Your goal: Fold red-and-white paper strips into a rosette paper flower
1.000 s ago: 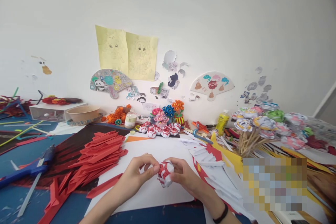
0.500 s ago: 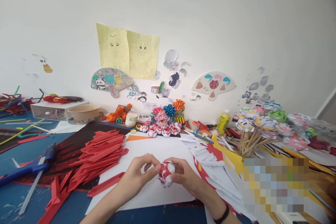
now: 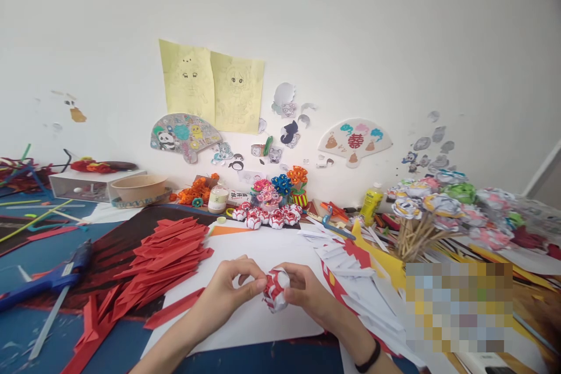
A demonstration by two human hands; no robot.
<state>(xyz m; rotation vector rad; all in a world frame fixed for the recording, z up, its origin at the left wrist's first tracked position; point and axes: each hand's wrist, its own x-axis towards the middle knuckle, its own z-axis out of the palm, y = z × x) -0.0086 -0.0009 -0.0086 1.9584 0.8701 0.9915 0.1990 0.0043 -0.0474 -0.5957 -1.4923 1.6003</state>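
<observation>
- While both hands work low in the middle of the head view, the left hand (image 3: 228, 292) pinches the near-left edge of a small red-and-white folded paper ball (image 3: 275, 289) with thumb and forefinger pressed together.
- From the other side, the right hand (image 3: 309, 292) cups the paper ball, its fingers curled round it; a dark band sits on that wrist.
- Held between the two hands, the paper ball hangs just above a white sheet (image 3: 245, 257) lying on the counter (image 3: 26, 327).
- Left of the sheet lies a heap of red folded strips (image 3: 169, 251), and further left a blue glue gun (image 3: 48, 280).
- Behind the sheet stands a row of finished red-and-white paper balls (image 3: 267, 217), with a small bottle (image 3: 218, 198) near them.
- To the right lie white folded strips (image 3: 350, 269) and a bunch of paper flowers on sticks (image 3: 438, 210).
- Compared with the frame half a second earlier, the hands and the paper ball sit in nearly the same place; the left forefinger has bent a little closer onto the ball, and the view has shifted only slightly.
</observation>
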